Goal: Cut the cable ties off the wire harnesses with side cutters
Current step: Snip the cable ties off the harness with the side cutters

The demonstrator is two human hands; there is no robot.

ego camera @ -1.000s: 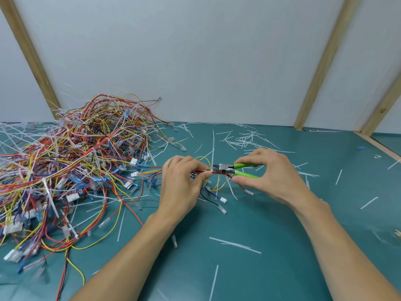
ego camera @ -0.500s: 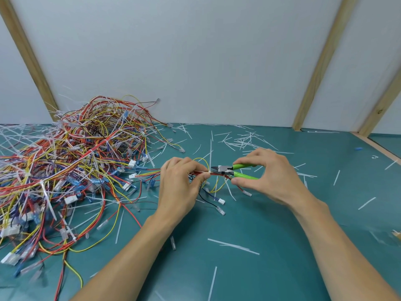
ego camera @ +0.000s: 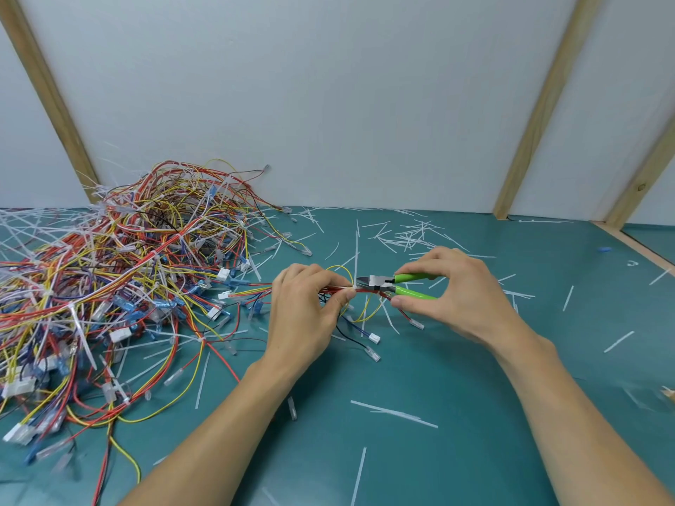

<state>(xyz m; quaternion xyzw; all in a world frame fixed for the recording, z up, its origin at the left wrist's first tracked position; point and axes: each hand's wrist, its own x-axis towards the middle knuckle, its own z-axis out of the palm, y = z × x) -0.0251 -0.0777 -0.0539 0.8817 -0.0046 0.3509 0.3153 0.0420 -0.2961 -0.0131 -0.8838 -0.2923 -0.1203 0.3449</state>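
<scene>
My left hand (ego camera: 305, 312) pinches a small wire harness (ego camera: 365, 304) of red, yellow and black wires just above the green mat (ego camera: 456, 414). A white cable tie (ego camera: 351, 287) sits on the bundle right at my left fingertips. My right hand (ego camera: 456, 297) grips side cutters (ego camera: 392, 284) with bright green handles. Their metal jaws point left and touch the tie. The harness's loose ends with white connectors hang down onto the mat below both hands.
A big tangled pile of wire harnesses (ego camera: 109, 286) with white ties covers the mat's left side. Cut tie pieces (ego camera: 394, 410) lie scattered over the mat, thickest at the back (ego camera: 412, 235). A white wall with wooden battens (ego camera: 529, 115) stands behind.
Both hands stay almost in place. The cutter jaws have edged slightly left onto the tie at my left fingertips.
</scene>
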